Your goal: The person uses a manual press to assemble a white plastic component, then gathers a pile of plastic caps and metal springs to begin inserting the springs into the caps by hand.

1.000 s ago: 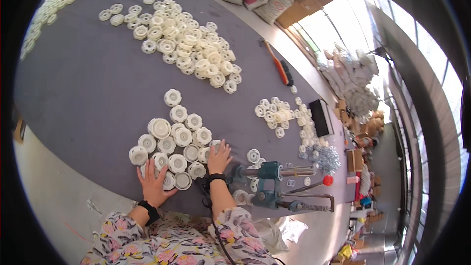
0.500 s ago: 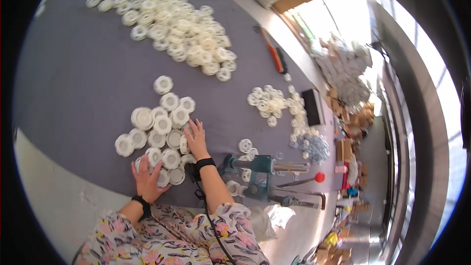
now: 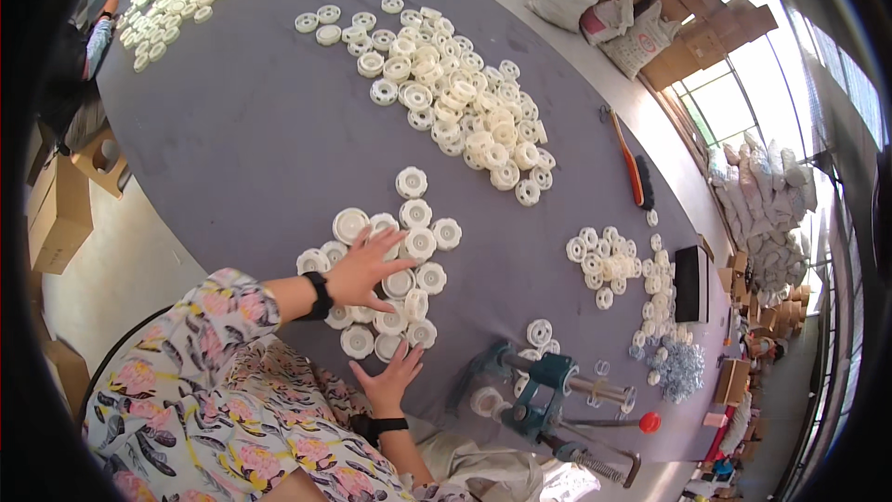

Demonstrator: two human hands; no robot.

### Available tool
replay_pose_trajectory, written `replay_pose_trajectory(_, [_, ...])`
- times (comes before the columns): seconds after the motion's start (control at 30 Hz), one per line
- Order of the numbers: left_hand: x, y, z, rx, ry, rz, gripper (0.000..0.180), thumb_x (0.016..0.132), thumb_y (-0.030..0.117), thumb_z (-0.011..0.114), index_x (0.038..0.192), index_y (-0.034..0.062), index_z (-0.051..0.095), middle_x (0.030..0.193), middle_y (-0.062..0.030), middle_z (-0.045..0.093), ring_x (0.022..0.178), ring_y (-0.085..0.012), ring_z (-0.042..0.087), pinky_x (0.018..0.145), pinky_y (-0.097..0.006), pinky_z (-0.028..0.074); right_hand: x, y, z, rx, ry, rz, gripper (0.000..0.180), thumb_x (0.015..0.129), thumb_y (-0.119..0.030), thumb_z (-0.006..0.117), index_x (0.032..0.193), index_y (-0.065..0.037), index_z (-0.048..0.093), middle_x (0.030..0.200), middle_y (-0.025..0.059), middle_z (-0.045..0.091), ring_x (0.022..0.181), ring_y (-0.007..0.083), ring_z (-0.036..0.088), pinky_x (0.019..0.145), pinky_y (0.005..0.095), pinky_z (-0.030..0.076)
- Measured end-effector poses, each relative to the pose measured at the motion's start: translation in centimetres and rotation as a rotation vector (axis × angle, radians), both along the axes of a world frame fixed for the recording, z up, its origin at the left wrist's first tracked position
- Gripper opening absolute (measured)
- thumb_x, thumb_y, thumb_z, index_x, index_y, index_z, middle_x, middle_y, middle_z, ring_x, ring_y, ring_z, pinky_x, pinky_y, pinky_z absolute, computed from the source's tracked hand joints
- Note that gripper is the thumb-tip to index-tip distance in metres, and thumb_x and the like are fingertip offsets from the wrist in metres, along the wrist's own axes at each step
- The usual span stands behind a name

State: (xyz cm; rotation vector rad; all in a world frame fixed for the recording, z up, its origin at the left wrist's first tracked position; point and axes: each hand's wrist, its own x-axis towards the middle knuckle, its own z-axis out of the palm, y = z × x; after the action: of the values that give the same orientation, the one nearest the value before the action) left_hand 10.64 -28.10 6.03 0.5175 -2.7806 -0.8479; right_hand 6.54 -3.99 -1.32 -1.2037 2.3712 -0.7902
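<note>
Both hands lie flat on a cluster of round white plastic toothed wheels point(image 3: 409, 270) near the front edge of the grey-covered table point(image 3: 242, 149). The left hand point(image 3: 364, 265) has its fingers spread open over the middle of the cluster; the right hand point(image 3: 390, 376), also open, seems to press the nearest wheels, gripping nothing. A teal metal hand press point(image 3: 548, 390) stands just right.

White scalloped plastic wheels point(image 3: 401, 265) clustered flat on grey table, some overlapping.
</note>
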Motion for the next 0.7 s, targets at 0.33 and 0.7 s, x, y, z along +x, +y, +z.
replay_pose_trajectory(0.33, [-12.4,-5.6,-5.0,-0.142,-0.316,-0.285,0.086,0.057,0.072,0.061,0.125,0.022,0.051,0.146,-0.0178,0.019,0.135,-0.0404,0.012,0.102,-0.066,0.007,-0.7,-6.5,-2.1,0.109,0.114,-0.108,0.111,0.055,-0.066,0.071,0.138,-0.007,0.027,0.139,0.0344,0.017,0.126,0.0559,0.015,0.101,0.0629,0.012])
replay_pose_trajectory(0.7, [-1.1,-21.3,-3.4,-0.116,-0.318,-0.116,0.065,0.068,0.066,0.054,0.115,0.0216,0.061,0.141,-0.0146,0.032,0.127,-0.0344,0.031,0.101,-0.065,0.011,5.1,-23.4,-0.4,-0.015,0.23,0.091,0.106,0.051,-0.064,0.074,0.135,-0.011,0.036,0.135,0.0365,0.021,0.121,0.0582,0.019,0.096,0.0652,0.02])
